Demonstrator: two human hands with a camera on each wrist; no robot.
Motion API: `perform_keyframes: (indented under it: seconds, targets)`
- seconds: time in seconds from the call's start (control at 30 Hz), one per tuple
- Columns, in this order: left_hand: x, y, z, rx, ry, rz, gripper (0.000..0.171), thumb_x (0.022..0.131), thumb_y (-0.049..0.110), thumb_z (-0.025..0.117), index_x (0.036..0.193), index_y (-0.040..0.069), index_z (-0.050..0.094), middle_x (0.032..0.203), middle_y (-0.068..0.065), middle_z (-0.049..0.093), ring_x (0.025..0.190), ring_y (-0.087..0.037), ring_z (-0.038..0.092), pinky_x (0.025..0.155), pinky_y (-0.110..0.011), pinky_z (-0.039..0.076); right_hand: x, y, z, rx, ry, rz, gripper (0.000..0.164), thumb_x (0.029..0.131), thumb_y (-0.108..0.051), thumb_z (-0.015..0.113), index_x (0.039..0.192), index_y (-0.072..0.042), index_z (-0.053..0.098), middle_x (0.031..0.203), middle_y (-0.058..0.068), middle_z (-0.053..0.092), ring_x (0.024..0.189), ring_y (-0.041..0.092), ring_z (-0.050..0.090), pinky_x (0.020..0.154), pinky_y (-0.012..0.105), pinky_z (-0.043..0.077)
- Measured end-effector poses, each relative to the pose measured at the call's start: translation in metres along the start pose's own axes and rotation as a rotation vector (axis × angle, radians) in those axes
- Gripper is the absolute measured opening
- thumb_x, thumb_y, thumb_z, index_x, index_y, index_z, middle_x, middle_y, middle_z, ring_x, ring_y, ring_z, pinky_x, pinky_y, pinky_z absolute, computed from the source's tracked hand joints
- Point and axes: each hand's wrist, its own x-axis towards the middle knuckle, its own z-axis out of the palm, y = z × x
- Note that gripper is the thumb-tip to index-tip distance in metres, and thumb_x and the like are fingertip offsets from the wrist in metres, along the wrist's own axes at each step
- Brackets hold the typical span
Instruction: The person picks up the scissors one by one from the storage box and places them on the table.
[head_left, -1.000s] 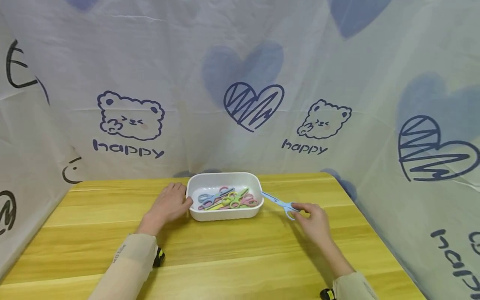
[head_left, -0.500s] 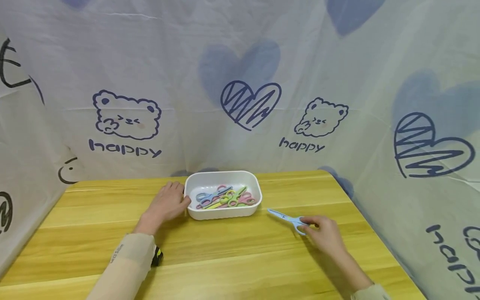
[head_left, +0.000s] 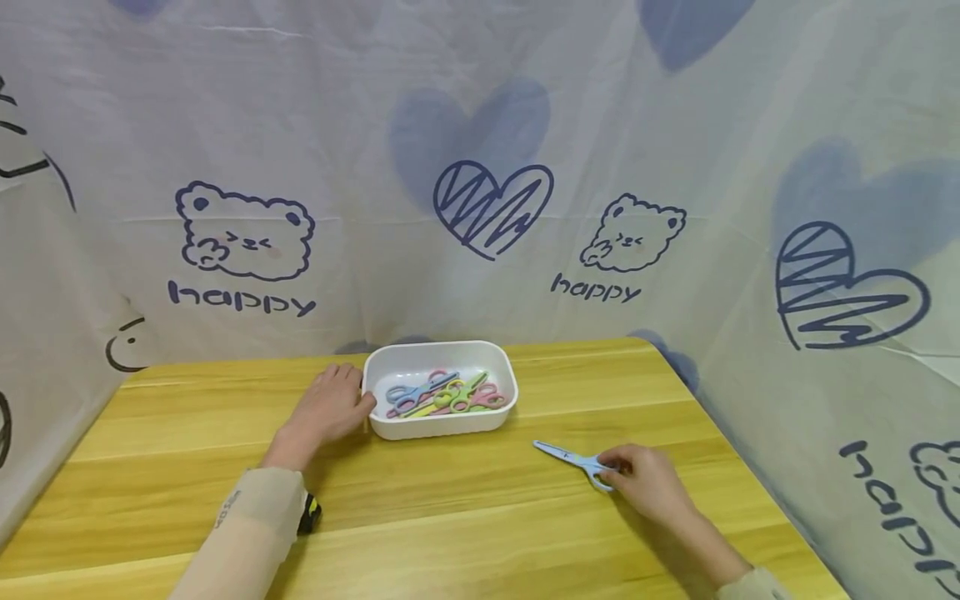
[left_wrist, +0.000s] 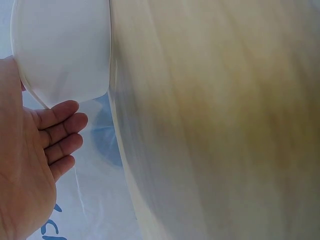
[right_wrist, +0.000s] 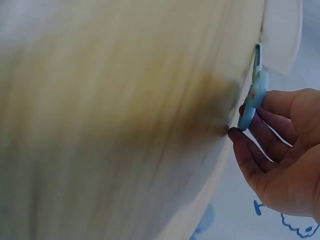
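A pair of light blue scissors [head_left: 570,455] is pinched by its handle loops in my right hand [head_left: 651,483], blades pointing left, close over the table. In the right wrist view the thumb and fingertips hold the blue handle [right_wrist: 258,90]. Further left stands a white plastic box [head_left: 442,427] containing several children's scissors [head_left: 450,395] in blue, green, yellow and pink. My left hand [head_left: 324,410] holds its left end, thumb at the rim and fingers along the outer wall. The left wrist view shows the index fingertip against the white wall [left_wrist: 62,50]; most of the thumb is hidden.
The wood-grain table [head_left: 450,517] carries the box near its back edge. A white curtain [head_left: 360,150] printed with hearts and bears hangs behind and at both sides. A black and yellow wrist device [head_left: 309,513] shows under my left sleeve.
My right hand has drawn the blue scissors away from the box's right side, toward me and lower. The left hand stays at the box. The head view has shifted slightly.
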Motion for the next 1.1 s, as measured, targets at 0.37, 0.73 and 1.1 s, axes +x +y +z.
perform_keyframes:
  seconds: [0.37, 0.73, 1.1]
  targets:
    - [-0.001, -0.001, 0.001, -0.001, 0.0, -0.003, 0.047, 0.101, 0.029, 0.05, 0.122, -0.012, 0.058, 0.123, -0.025, 0.06, 0.11, -0.038, 0.049, 0.104, -0.055, 0.04, 0.009, -0.002, 0.004, -0.076, -0.072, 0.004, 0.023, 0.083, -0.014, 0.087, 0.103, -0.013, 0.077, 0.097, -0.001, 0.064, 0.081, 0.013, 0.059, 0.072, 0.037, 0.05]
    - [0.001, -0.004, 0.005, -0.008, 0.003, 0.005, 0.05, 0.1, 0.03, 0.048, 0.124, -0.013, 0.057, 0.123, -0.026, 0.059, 0.11, -0.039, 0.048, 0.105, -0.056, 0.04, 0.027, -0.012, 0.013, 0.04, -0.122, -0.043, 0.021, 0.088, -0.012, 0.081, 0.108, -0.008, 0.078, 0.098, 0.001, 0.071, 0.09, 0.019, 0.066, 0.081, 0.042, 0.054]
    - [0.0, -0.001, 0.003, -0.011, 0.002, -0.007, 0.048, 0.101, 0.028, 0.05, 0.125, -0.012, 0.057, 0.124, -0.025, 0.059, 0.112, -0.039, 0.049, 0.107, -0.056, 0.039, 0.027, -0.012, 0.016, 0.095, -0.163, -0.016, 0.015, 0.089, -0.013, 0.08, 0.102, -0.005, 0.078, 0.079, -0.006, 0.063, 0.07, 0.01, 0.055, 0.063, 0.027, 0.046]
